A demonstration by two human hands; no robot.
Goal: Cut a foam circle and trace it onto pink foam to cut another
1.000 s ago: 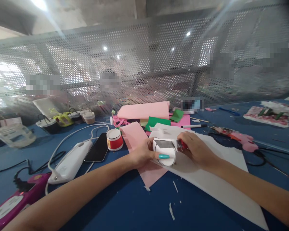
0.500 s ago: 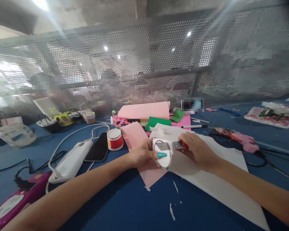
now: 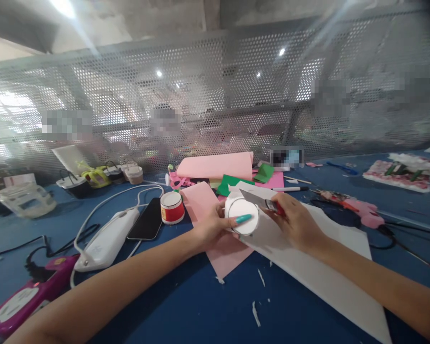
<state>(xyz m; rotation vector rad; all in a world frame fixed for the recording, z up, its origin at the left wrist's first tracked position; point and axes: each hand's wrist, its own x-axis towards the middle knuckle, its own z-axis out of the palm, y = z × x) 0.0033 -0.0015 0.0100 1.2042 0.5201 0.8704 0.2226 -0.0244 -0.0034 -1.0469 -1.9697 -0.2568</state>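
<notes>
My left hand (image 3: 213, 225) pinches a thick white round piece (image 3: 244, 211), with the thumb lying across its face. A black curved line is drawn on the piece, and its material looks like foam, though I cannot be sure. In my right hand (image 3: 299, 220) is a box cutter (image 3: 271, 204) with a red handle, its long blade reaching left to the upper right edge of the white piece. Whether the blade touches it I cannot tell. Beneath both hands lie a large white sheet (image 3: 308, 272) and a pink sheet (image 3: 224, 260).
A red and white tub (image 3: 172, 208), a black phone (image 3: 145, 220) and a white power strip (image 3: 107, 240) stand left. A magenta glue gun (image 3: 32, 291) lies front left, a pink one (image 3: 361, 210) right. Behind are a pink roll (image 3: 215, 165) and a mesh panel (image 3: 200, 105).
The blade, earlier at the right side of the white piece, now points up-left over its upper edge. My left hand has turned the piece and raised it slightly.
</notes>
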